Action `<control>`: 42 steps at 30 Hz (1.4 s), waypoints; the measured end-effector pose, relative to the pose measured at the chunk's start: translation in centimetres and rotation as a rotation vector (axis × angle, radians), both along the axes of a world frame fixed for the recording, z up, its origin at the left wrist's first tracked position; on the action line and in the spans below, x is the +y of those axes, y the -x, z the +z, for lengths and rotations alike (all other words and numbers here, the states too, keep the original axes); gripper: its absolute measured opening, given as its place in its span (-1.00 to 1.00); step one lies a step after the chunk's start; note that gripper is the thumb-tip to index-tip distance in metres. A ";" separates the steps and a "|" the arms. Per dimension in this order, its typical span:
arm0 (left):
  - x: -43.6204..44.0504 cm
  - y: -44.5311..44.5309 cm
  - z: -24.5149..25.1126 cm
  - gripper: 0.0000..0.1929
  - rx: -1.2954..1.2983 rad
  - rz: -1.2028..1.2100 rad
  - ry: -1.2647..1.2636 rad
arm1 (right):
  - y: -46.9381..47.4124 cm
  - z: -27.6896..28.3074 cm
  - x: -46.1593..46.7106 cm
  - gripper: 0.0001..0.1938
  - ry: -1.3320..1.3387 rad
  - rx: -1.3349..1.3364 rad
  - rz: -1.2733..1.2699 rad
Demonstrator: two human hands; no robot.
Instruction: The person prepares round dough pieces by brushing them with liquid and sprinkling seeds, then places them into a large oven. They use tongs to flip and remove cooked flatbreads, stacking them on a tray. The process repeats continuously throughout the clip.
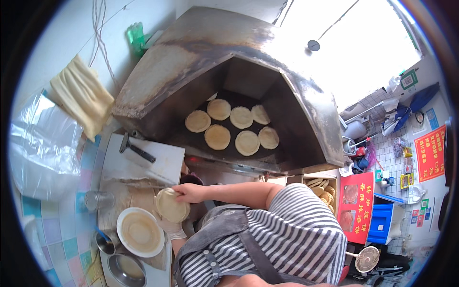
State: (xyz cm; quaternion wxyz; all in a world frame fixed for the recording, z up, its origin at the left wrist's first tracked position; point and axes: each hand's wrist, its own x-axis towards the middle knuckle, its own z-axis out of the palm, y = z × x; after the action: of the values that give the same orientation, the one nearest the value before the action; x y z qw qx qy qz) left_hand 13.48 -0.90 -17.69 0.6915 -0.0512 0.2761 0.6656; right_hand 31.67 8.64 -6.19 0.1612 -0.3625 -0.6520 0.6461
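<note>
A pale round flatbread (173, 207) lies between my two hands above the worktop. My right hand (190, 193), bare, grips its edge with fingers on top. My left hand (170, 227), in a thin clear glove, is under the same flatbread, mostly hidden by it. Close beside them stands a white bowl (140, 232) with a beige layer inside. Ahead, several round flatbreads (217, 137) lie on the dark hot plate (229, 152) inside a metal oven hood. A scraper with a black handle (141, 153) rests on the white board at the left.
A steel bowl (127, 271), a metal cup (105, 244) and a glass jar (98, 201) surround the white bowl. The metal hood (161, 75) encloses the hot plate. Baked flatbreads (321, 192) fill a box to the right. A yellowish cloth (84, 97) hangs at the left wall.
</note>
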 end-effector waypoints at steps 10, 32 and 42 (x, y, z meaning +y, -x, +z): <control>4.9 -0.6 13.0 -0.24 -0.128 -0.091 -0.121 | -1.5 4.3 3.5 -0.55 -0.159 0.128 -0.125; -3.9 18.5 14.0 -0.42 0.160 0.300 0.046 | 0.3 -8.7 -2.7 -0.34 -0.489 -0.156 -0.652; 6.0 12.8 15.3 -0.43 0.377 0.011 -0.152 | -19.3 -17.2 -14.7 -0.59 0.667 0.253 -1.606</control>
State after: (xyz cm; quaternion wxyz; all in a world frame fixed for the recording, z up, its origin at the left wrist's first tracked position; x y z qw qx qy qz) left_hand 0.63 5.05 -2.36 0.6257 0.1253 0.3492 0.6862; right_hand 50.97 -6.08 -23.42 0.5236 -0.6657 0.0456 0.5297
